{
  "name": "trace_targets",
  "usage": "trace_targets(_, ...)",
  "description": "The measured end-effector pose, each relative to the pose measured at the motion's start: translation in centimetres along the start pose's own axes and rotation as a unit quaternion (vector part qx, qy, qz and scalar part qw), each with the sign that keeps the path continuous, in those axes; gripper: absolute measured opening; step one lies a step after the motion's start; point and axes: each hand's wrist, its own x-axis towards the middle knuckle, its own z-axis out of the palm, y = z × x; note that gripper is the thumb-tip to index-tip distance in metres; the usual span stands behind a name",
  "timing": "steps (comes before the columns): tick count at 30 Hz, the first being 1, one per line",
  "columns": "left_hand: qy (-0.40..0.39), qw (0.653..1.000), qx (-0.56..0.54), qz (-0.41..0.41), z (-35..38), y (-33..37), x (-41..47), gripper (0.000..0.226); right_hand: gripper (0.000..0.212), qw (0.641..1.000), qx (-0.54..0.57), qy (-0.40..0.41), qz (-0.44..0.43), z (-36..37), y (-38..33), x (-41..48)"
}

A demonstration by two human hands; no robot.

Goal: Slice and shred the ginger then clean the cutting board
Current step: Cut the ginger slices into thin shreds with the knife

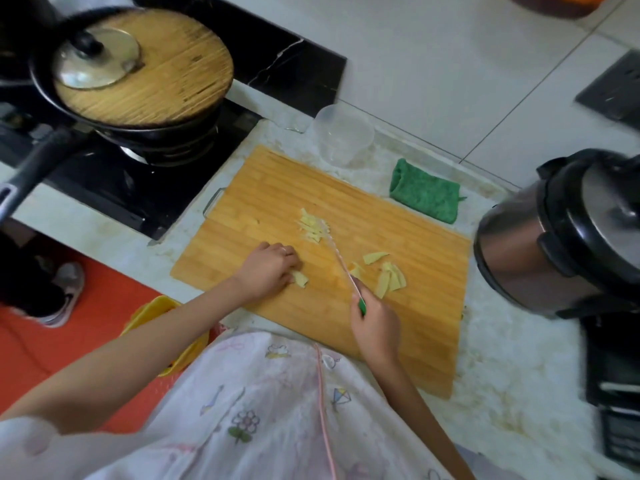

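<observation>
Pale kitchen counter carried the wooden cutting board, where the ginger lay in three lots: a small heap of shreds near the board's middle, a loose group of flat slices toward its right side, and a short stack of slices under my left hand. That hand's fingers were curled down over the stack, pinning it to the board. My right hand was wrapped round the green handle of the knife. Its thin blade angled away from me, with the tip close to the shreds; whether the edge touched the board I could not tell through the blur.

I judged the work to be midway through the shredding: slicing looked done, with one lot cut fine and two not yet. The next move called for bringing the blade across to the pinned stack and cutting narrow strips, fingertips tucked back.

A folded green cloth lay just off the board's far right edge, near a clear plastic tub, handy for the wipe-down. A steel pressure cooker stood to the right; a covered pan sat on the stove to the left.
</observation>
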Motion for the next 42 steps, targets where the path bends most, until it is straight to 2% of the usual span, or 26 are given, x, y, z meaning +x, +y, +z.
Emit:
trace_targets(2,-0.072,0.997,0.014,-0.029,-0.8,0.1,1.0,0.03,0.034,1.0,-0.007,-0.011,0.017,-0.1,0.5,-0.1)
trace_targets(4,-0.111,0.989,-0.057,-0.074,-1.0,-0.2,1.7,0.028,0.033,0.999,-0.011,-0.029,0.029,-0.3,0.8,-0.2)
trace_targets(6,-0.119,0.978,-0.134,-0.107,-1.0,-0.3,1.9,0.027,0.032,0.999,-0.009,-0.04,0.035,-0.4,1.0,-0.2)
trace_targets(9,-0.119,0.973,-0.152,-0.129,-1.2,-0.4,1.6,0.024,0.032,0.997,0.001,-0.054,0.053,-0.1,0.9,-0.3)
trace_targets(11,-0.104,0.964,-0.191,-0.152,-1.0,-0.3,1.4,0.019,0.031,0.996,0.01,-0.064,0.068,0.1,0.8,-0.4)
trace_targets(13,-0.066,0.934,-0.281,-0.208,-0.5,-0.2,1.4,0.015,0.022,0.993,0.024,-0.067,0.089,0.3,0.6,-0.5)
trace_targets(15,-0.02,0.902,-0.342,-0.262,-0.2,0.2,1.8,0.021,0.017,0.991,0.045,-0.067,0.11,0.4,0.1,-0.6)
trace_targets(17,0.009,0.889,-0.365,-0.275,-0.1,0.9,2.3,0.027,0.023,0.988,0.062,-0.064,0.124,0.8,-0.5,-0.6)
trace_targets(21,0.032,0.893,-0.367,-0.257,0.4,2.2,2.8,0.039,0.033,0.98,0.097,-0.076,0.157,1.5,-1.8,-0.7)
trace_targets(26,0.06,0.951,-0.244,-0.182,1.6,2.2,1.7,0.048,0.047,0.975,0.093,-0.083,0.185,2.6,-4.1,-0.9)
trace_targets(29,0.059,0.966,-0.187,-0.169,2.0,2.0,0.6,0.048,0.038,0.968,0.105,-0.081,0.212,3.4,-5.1,-2.2)
trace_targets(31,0.073,0.971,-0.187,-0.131,2.1,1.6,0.1,0.043,0.031,0.964,0.124,-0.084,0.222,3.6,-5.5,-3.0)
trace_targets(34,0.069,0.979,-0.185,-0.059,2.1,0.7,-0.6,0.042,0.014,0.971,0.104,-0.111,0.185,3.0,-6.2,-3.1)
trace_targets(37,0.075,0.984,-0.162,-0.003,2.7,-0.2,-1.2,0.041,0.022,0.975,0.072,-0.142,0.157,2.2,-6.7,-2.2)
trace_targets(40,0.123,0.979,-0.162,0.015,3.4,-0.7,-1.2,0.022,0.021,0.975,0.073,-0.154,0.142,1.8,-6.8,-1.9)
trace_targets(42,0.159,0.973,-0.162,0.033,3.7,-0.6,-0.9,0.024,0.022,0.976,0.069,-0.162,0.125,1.6,-6.4,-1.8)
